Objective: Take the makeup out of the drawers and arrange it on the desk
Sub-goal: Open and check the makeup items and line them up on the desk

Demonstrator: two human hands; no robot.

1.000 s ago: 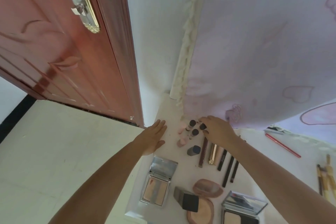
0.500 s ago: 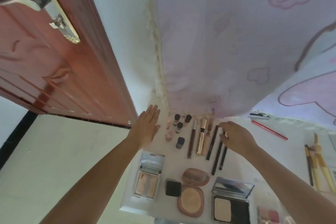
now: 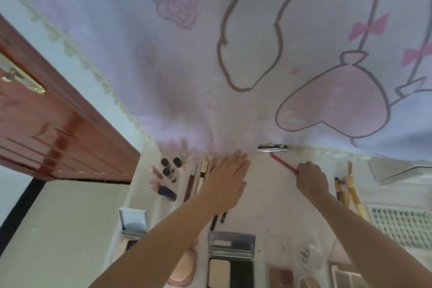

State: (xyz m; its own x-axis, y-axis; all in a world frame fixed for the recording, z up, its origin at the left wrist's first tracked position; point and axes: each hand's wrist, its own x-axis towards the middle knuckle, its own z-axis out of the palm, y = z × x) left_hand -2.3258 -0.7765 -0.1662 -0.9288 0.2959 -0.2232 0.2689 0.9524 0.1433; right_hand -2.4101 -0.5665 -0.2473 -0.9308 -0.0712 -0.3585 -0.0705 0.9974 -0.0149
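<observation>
Right hand: shifted rightward, now closed around the red pencil.
Left hand: moved over the black pencils, fingers flat.

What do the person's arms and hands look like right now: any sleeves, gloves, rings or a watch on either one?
Both forearms are bare right to the bottom edge of the view, so no sleeves show. The left hand and the right hand wear no gloves. No watch, bracelet or ring is visible on either wrist or on the fingers. The picture is too soft to judge the nails.
</observation>
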